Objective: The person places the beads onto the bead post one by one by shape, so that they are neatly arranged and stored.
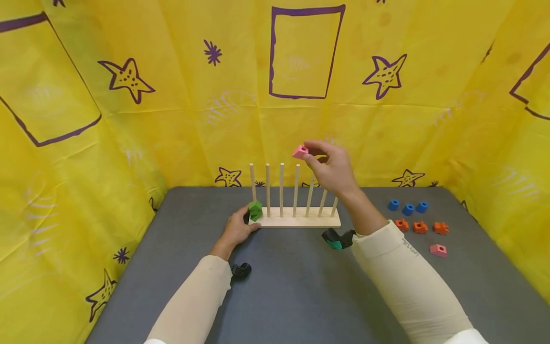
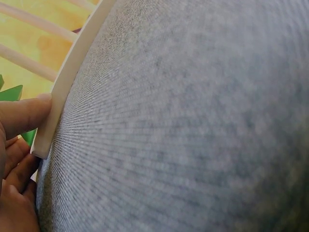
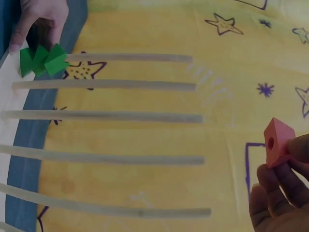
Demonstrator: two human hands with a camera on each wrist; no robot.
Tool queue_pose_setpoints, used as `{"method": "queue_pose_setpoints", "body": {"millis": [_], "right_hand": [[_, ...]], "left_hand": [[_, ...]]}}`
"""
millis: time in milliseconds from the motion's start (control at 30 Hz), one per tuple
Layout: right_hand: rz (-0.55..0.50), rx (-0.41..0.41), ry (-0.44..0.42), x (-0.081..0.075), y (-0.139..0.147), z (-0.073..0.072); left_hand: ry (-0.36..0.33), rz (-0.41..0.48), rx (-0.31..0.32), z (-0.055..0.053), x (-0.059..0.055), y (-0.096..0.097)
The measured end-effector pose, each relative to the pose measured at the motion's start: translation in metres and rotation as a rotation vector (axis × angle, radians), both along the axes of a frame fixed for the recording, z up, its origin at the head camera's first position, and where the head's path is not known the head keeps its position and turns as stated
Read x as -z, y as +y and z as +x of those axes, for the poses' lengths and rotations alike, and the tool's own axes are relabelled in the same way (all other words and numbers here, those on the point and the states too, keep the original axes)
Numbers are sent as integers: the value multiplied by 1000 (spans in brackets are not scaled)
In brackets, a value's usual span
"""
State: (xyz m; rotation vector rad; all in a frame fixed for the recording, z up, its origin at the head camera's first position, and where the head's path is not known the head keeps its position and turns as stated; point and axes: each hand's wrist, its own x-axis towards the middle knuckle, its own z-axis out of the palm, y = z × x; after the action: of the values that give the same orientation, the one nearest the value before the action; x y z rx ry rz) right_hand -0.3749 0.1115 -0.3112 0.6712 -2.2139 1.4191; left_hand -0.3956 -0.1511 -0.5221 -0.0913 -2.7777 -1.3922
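A wooden peg rack (image 1: 296,221), a long pale base with a row of upright dowels, stands on the table. Green blocks (image 1: 255,210) are stacked at the foot of its leftmost dowel; the right wrist view shows three. My left hand (image 1: 235,228) grips the left end of the base, its thumb (image 2: 29,113) on the front edge and fingers behind. Raised above the dowel tops, my right hand (image 1: 331,167) pinches a pink block (image 3: 276,141) with a hole through it. That block is apart from every dowel. The right forearm partly hides the rightmost dowels.
At the right of the grey table (image 1: 283,286) lie three blue cylinders (image 1: 408,209), three orange notched blocks (image 1: 420,227) and another pink block (image 1: 438,250). A yellow patterned cloth (image 1: 180,119) walls the back and both sides, close behind the rack.
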Motion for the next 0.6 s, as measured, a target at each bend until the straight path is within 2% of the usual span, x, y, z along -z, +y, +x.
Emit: {"method": "queue_pose_setpoints", "body": {"millis": [367, 600], "right_hand": [[64, 17, -89, 15, -20, -23], [95, 21, -148, 21, -30, -30]], "left_hand": [[11, 5, 6, 1, -1, 1], [4, 17, 2, 0, -2, 2]]}}
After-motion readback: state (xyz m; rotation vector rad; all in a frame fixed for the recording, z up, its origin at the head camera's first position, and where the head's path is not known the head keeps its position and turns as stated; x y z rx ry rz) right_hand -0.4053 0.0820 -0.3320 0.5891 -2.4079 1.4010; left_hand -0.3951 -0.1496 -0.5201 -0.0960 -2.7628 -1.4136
